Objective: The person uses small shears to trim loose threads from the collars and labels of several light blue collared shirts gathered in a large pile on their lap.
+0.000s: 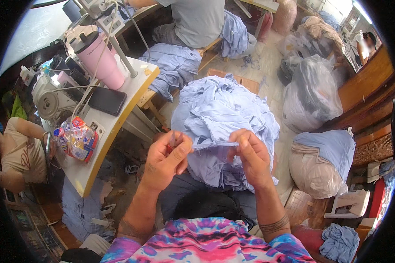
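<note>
Between my two hands a narrow folded edge of light blue cloth [216,144] is stretched out level. My left hand [167,158] pinches its left end between thumb and fingers. A small red tool [171,145], perhaps thread snips, sits tucked in the same hand, mostly hidden by the fingers. My right hand [252,157] pinches the cloth's other end. Just below and beyond both hands lies a big heap of light blue fabric [224,107], close to my lap.
At left stands a sewing table [138,90] with a pink tumbler [102,61], a phone [107,101], a machine [48,98] and a plastic packet [77,139]. A person in grey [197,22] sits ahead. Plastic bags [314,92] and a cloth-topped sack [318,164] stand at right.
</note>
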Demonstrator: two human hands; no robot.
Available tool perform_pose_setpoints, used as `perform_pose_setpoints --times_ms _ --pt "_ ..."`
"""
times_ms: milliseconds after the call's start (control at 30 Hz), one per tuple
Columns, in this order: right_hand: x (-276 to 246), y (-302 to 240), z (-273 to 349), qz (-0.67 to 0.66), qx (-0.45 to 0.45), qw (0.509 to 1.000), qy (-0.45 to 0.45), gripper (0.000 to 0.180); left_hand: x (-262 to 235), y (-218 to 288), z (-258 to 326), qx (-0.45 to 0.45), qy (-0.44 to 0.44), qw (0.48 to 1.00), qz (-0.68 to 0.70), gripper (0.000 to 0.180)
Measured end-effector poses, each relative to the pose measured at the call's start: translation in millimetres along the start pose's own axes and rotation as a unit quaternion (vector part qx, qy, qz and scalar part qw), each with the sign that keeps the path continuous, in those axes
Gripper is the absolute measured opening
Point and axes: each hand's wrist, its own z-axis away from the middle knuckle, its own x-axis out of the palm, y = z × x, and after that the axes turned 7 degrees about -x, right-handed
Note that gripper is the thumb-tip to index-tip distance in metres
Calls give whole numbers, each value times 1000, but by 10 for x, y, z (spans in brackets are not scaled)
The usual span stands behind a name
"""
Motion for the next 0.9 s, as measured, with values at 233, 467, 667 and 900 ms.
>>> perform_pose_setpoints --times_ms 233,467,667,900 --pt "345 -5 36 -220 114 962 113 27 201 -85 -38 30 -151 981 118 16" --pt "-415 -130 46 -43 39 977 207 23 -242 -340 -129 43 -43 965 254 11" --pt "-401 -256 -202 50 -20 983 175 28 -184 -188 -11 11 11 983 183 16" --pt "-2069 -902 -618 -39 -120 933 337 28 -754 -136 117 71 89 975 192 18"
